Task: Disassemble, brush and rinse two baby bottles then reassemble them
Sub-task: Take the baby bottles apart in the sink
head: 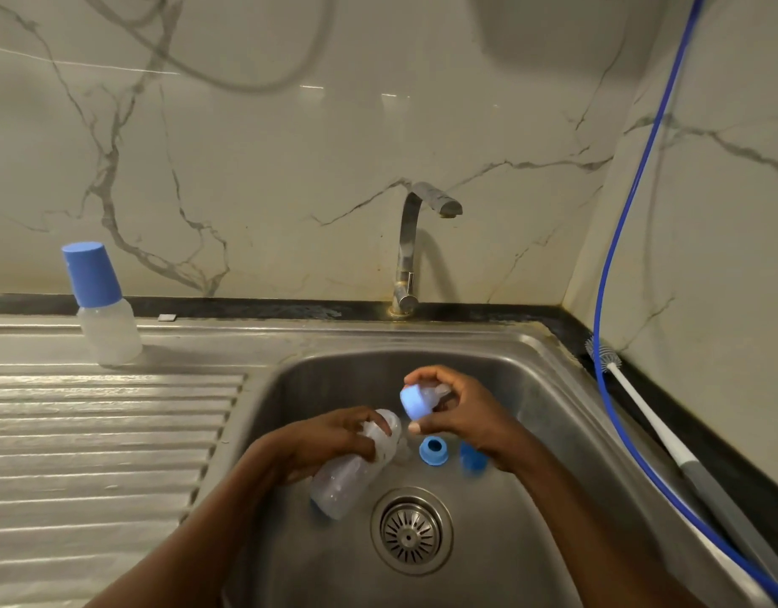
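Observation:
Over the steel sink (553,388), my left hand (330,445) grips a clear baby bottle body (356,467) near its open neck, tilted with its mouth up and to the right. My right hand (461,410) pinches a blue screw ring with a clear teat (417,399) just above and right of that mouth, apart from it. A loose blue ring (433,450) and another blue piece (472,460), partly hidden by my right hand, lie on the sink floor. A second bottle (104,307) with a blue cap stands upright on the drainboard at the left.
The tap (411,243) stands behind the sink, no water running. A bottle brush with a white handle (641,401) lies on the dark counter at the right, beside a blue hose (615,256). The drain strainer (411,530) sits in front of my hands. The ribbed drainboard (93,432) lies left.

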The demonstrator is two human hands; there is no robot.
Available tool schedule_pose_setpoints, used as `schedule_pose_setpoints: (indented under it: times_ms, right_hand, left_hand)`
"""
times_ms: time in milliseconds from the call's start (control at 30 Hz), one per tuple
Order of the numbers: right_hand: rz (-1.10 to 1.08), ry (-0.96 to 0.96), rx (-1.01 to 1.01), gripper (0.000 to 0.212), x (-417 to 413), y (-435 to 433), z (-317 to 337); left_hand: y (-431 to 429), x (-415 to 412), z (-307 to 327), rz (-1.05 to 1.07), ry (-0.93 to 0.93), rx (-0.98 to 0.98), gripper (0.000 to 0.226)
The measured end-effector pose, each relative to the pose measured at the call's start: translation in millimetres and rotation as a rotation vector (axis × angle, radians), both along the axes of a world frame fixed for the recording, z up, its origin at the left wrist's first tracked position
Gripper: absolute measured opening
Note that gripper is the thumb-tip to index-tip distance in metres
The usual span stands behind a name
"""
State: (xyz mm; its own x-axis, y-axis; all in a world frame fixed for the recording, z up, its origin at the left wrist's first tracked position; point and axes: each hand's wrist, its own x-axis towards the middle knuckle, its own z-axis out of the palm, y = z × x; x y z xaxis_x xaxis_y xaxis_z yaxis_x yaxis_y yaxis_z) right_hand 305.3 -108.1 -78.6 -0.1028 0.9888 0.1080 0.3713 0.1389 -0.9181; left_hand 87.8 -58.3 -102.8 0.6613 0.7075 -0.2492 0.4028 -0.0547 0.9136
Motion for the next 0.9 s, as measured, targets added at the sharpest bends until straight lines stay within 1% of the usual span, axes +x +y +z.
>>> schedule_pose_setpoints:
  times_ms: [67, 100, 133, 167, 233, 300, 367, 433, 533, 600, 667, 733, 800, 900]
  right_hand:
    - [-0.015, -0.006, 0.03, 0.053, -4, 1, -5]
    - [-0.031, -0.008, 0.049, 0.051, -7, 2, -7]
    - [-0.044, -0.006, 0.075, 0.048, -10, 3, -8]
    - [-0.053, 0.003, 0.101, 0.045, -13, 4, -9]
    - [-0.041, 0.033, 0.142, 0.041, -19, 4, -8]
    - [-0.002, 0.056, 0.157, 0.041, -24, 4, -8]
    - [0.003, 0.075, 0.159, 0.04, -26, 4, -8]
    - [0.001, 0.118, 0.148, 0.034, -27, 6, -7]
    - [-0.032, 0.146, 0.164, 0.023, -30, 5, -7]
    - [-0.138, 0.13, 0.193, 0.022, -33, 4, -7]
    - [-0.261, 0.088, 0.231, 0.024, -36, 6, -7]
    - [-0.363, 0.094, 0.278, 0.028, -39, 7, -2]
    - [-0.438, 0.143, 0.286, 0.031, -42, 8, 2]
    - [-0.512, 0.316, 0.212, 0.035, -51, 9, 6]
  left_hand:
    - [-1, 2, 2, 0.144, -0.173, 0.007, 0.042]
    - [-1, 2, 5, 0.233, -0.227, -0.003, 0.048]
    - [-2, 1, 8, 0.297, -0.247, -0.036, 0.054]
    - [-4, 0, 11, 0.31, -0.253, -0.083, 0.057]
    - [-7, 0, 16, 0.227, -0.259, -0.154, 0.055]
    - [-12, 3, 19, 0.157, -0.319, -0.188, 0.048]
    - [-12, 6, 19, 0.141, -0.407, -0.211, 0.043]
    - [-12, 6, 20, 0.148, -0.448, -0.209, 0.041]
    - [-11, 6, 19, 0.164, -0.443, -0.148, 0.049]
    - [-13, 13, 19, 0.167, -0.452, -0.125, 0.055]
    - [-17, 22, 20, 0.17, -0.471, -0.07, 0.055]
    - [-20, 28, 22, 0.182, -0.472, 0.032, 0.048]
    - [-23, 32, 25, 0.193, -0.447, 0.139, 0.036]
    - [-26, 37, 31, 0.23, -0.389, 0.28, 0.026]
